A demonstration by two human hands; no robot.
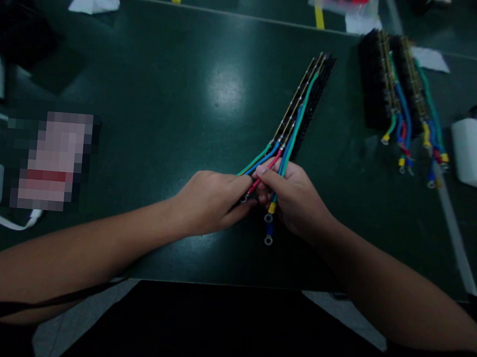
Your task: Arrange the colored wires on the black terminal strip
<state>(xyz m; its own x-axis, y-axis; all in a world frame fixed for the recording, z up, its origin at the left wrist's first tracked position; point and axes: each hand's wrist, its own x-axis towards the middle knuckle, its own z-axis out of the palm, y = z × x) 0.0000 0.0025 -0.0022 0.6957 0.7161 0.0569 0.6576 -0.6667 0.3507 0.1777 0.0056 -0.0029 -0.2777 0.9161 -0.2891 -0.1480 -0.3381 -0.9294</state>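
Near the table's front edge, left hand and right hand pinch green, blue and red wires. Their long black strip carries brass-coloured rails.

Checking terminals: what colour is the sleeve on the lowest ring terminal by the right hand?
The sleeve is blue, best seen in the head view.

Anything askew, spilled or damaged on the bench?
Nothing stands out: the left hand and right hand hold the wires, and I see no spill or break. Fine damage would be too small to tell.
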